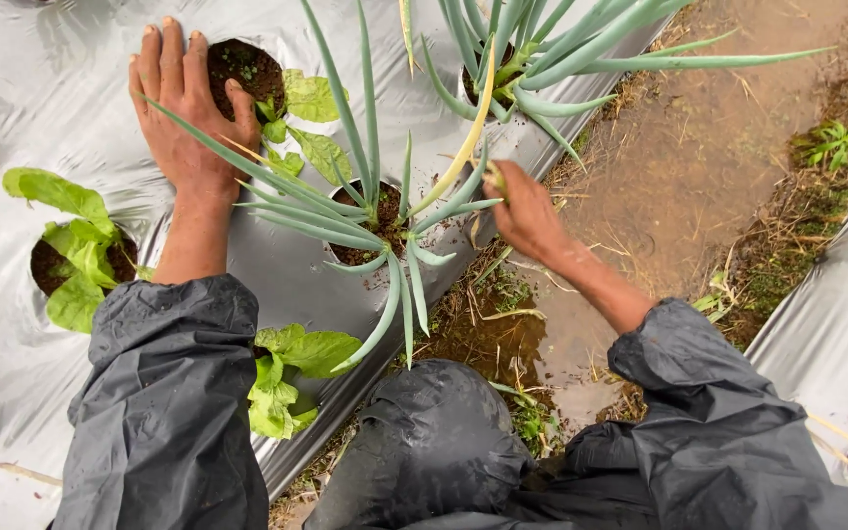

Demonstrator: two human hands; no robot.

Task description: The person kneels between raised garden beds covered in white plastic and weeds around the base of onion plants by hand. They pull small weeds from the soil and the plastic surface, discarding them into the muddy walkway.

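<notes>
Wet, dark grey raincoat sleeves (164,393) lie nearest. Beyond, the right hand (522,211) pinches a yellowed blade of the slender green onion plant (375,201) rooted in glossy silver mulch film (31,108); the left hand (188,108) rests flat, fingers spread, beside a soil hole (247,64).

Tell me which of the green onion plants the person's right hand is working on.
The nearer green onion plant, in the planting hole between both hands. The right hand grips one of its yellowing leaves; the farther plant at the top is untouched.
</notes>
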